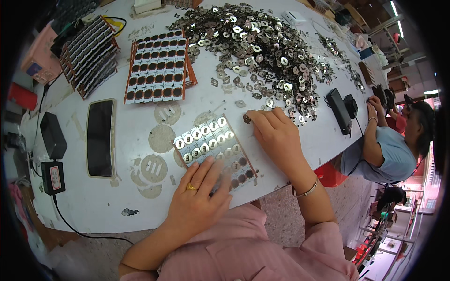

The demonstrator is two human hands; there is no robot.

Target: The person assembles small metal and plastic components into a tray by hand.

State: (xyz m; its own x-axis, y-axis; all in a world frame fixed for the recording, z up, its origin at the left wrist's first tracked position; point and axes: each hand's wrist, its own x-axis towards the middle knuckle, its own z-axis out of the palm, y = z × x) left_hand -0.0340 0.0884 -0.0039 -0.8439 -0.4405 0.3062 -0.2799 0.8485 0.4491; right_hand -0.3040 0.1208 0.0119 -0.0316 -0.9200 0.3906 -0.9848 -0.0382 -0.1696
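A panel of small circuit boards (197, 136) lies tilted on the table before me. Its far rows carry shiny round metal pieces, while dark round pads show in the near right rows. My left hand (199, 194) rests over the panel's near left part, fingers stretched out across it; the thumb side is smeared by motion. To the right of the panel, my right hand (276, 136) pinches a small metal clip (246, 118) between thumb and fingertips, just above the table. Beyond it spreads a big heap of loose metal clips (262, 51).
Dark-padded panels (157, 68) lie stacked behind, beside a tilted stack of panels (89, 56). A phone (101, 138) and black power adapters (52, 136) sit at left. At right is a black box-shaped device (338, 111); farther right sits a co-worker (384, 150).
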